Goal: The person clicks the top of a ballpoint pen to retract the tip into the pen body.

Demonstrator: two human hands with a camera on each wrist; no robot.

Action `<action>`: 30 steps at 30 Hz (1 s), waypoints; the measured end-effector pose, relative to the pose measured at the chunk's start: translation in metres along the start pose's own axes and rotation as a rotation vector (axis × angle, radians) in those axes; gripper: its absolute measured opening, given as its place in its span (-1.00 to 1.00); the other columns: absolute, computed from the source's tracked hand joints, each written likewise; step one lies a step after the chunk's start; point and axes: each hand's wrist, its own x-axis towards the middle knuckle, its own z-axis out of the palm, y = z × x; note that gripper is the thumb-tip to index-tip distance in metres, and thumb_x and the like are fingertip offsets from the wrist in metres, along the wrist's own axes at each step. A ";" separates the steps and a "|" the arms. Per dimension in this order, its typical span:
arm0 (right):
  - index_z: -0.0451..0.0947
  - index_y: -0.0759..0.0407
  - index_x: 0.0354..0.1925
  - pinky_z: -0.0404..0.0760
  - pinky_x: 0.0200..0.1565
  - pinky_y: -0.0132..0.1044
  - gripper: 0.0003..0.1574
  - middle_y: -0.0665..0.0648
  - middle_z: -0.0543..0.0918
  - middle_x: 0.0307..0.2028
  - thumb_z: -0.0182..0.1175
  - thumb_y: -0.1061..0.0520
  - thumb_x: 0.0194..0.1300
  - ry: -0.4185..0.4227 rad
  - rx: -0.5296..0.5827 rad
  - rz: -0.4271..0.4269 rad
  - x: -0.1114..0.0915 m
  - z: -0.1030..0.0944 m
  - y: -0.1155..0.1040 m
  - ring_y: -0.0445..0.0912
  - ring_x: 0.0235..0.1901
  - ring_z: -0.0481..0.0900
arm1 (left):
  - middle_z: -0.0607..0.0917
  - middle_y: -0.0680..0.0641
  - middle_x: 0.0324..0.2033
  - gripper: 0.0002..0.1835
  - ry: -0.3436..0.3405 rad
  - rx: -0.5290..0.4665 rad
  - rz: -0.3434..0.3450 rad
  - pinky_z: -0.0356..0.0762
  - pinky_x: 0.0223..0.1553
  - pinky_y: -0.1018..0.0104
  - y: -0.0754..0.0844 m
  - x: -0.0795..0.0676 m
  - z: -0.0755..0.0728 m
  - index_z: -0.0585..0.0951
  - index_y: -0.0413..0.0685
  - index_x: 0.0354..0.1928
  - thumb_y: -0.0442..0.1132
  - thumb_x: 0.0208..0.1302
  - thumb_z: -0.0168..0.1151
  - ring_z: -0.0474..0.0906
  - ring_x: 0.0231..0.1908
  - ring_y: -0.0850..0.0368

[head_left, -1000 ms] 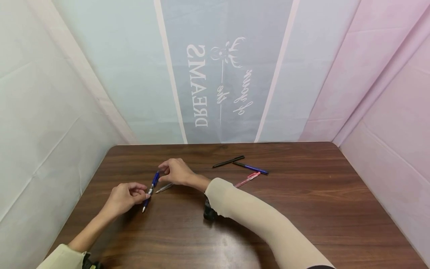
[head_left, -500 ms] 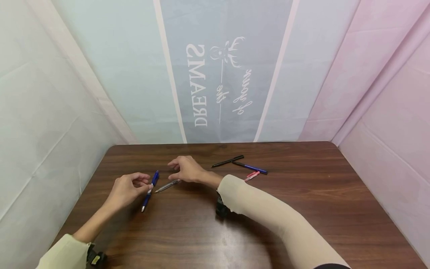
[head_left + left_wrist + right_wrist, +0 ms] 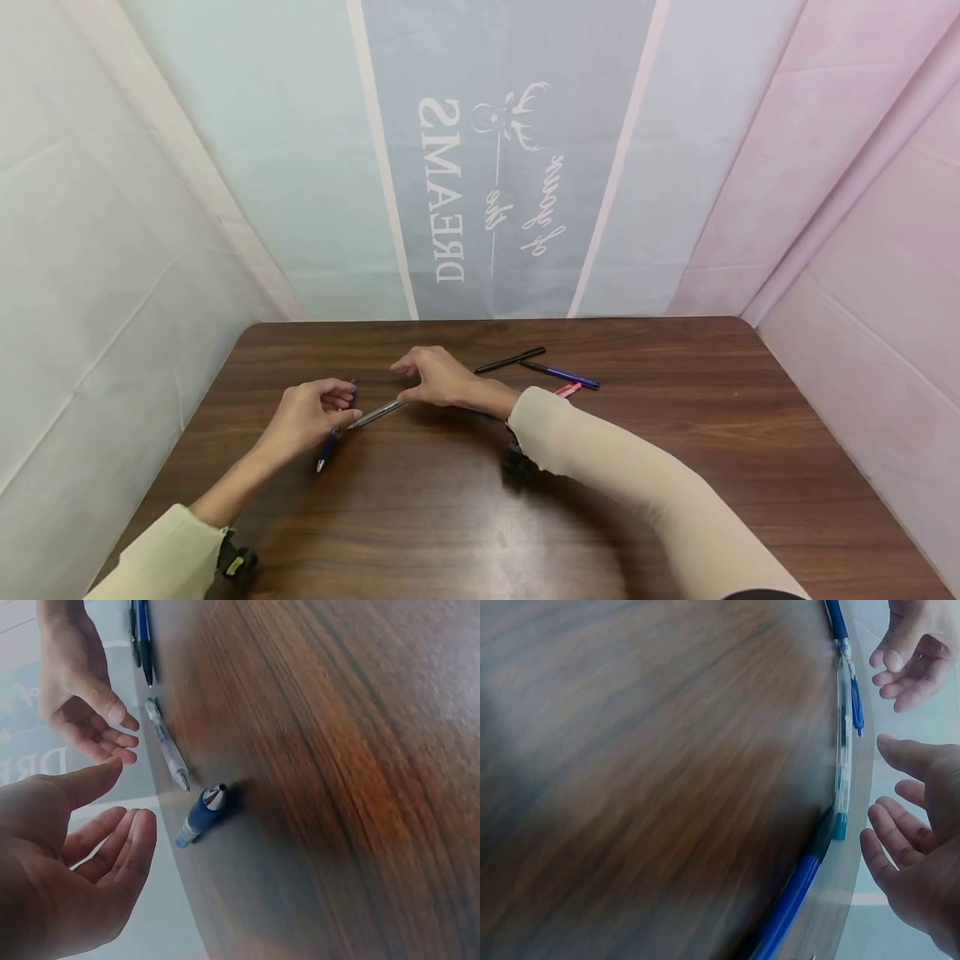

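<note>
My left hand (image 3: 311,414) hovers over a blue pen (image 3: 327,451) with a silver tip, hiding its middle in the head view. Its fingers are loosely bent and hold nothing, with a gap between thumb and fingertips in the left wrist view. A clear pen (image 3: 377,413) lies slantwise between the hands, its point close to the blue pen. Past its other end is my right hand (image 3: 442,379), whose fingers are spread and hold nothing. In the right wrist view the clear pen (image 3: 844,750) has a teal end, and the right hand (image 3: 922,832) is apart from it.
Farther right on the brown table (image 3: 712,467) lie a black pen (image 3: 510,360), a blue pen with a black grip (image 3: 561,374) and a pink pen (image 3: 568,389) partly behind the right sleeve. A printed cloth (image 3: 487,208) rises behind the table's back edge.
The right hand has drawn off to the right, uncovering more of the clear pen. My left hand has shifted right and slightly up, across the blue pen. The pens lie nearly where they were.
</note>
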 end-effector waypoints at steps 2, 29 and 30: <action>0.67 0.20 0.26 0.68 0.10 -0.31 -0.36 0.11 0.75 0.08 0.56 0.04 0.28 -0.002 -0.007 -0.003 -0.002 -0.001 0.004 -0.04 0.06 0.73 | 0.82 -0.23 -0.14 -0.60 -0.003 0.003 0.005 0.78 -0.22 0.24 0.001 0.001 0.002 0.71 -0.39 0.05 -0.35 0.23 0.57 0.79 -0.21 -0.03; 0.76 0.24 0.09 0.67 0.04 -0.39 -0.54 0.11 0.77 -0.05 0.57 0.11 0.27 -0.003 0.029 -0.009 -0.012 0.003 0.025 -0.08 -0.04 0.73 | 0.81 -0.22 -0.21 -0.67 -0.040 0.026 0.106 0.80 -0.20 0.16 0.002 0.013 0.023 0.74 -0.37 -0.06 -0.45 0.14 0.60 0.79 -0.23 -0.03; 0.76 0.23 0.09 0.67 0.03 -0.40 -0.54 0.11 0.77 -0.06 0.57 0.11 0.26 -0.004 0.026 -0.009 -0.011 0.004 0.025 -0.08 -0.05 0.73 | 0.81 -0.22 -0.21 -0.68 -0.043 0.027 0.106 0.80 -0.20 0.16 0.002 0.013 0.023 0.74 -0.37 -0.06 -0.45 0.14 0.60 0.79 -0.23 -0.03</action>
